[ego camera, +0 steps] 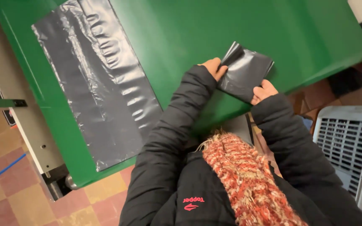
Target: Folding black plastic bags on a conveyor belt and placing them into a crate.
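Pinching a folded dark grey plastic bag (246, 75) at two points, both hands work at the near edge of the green table (214, 29). Left hand (213, 68): fingers closed on the bag's left edge, near its upper corner, thumb side against the plastic. Right hand (262, 91): fingers closed on the bag's lower right corner, knuckles up. Neither hand is released; both are grasping the same bag.

Bag position: lying on the table, close to its near edge, folded down to a small rough square, tilted so one corner points away from the person. Top left flap stands slightly raised; the remainder looks flat against the table.

Left of the folded bag, well apart from it, a second grey plastic bag (97, 79) lies unfolded and flat on the table, long and wrinkled, running diagonally from the far left corner to the near edge.

Person: black padded jacket sleeves (177, 121) reach to both wrists; a red and cream knitted scarf (244, 175) hangs below the folded bag in view.

Right of the folded bag, off the table, a white slatted appliance (348, 138) stands on the floor. Left of the table, a checked tile floor (5, 184) in red and yellow, with a pale metal frame (34, 134) along the table's edge.
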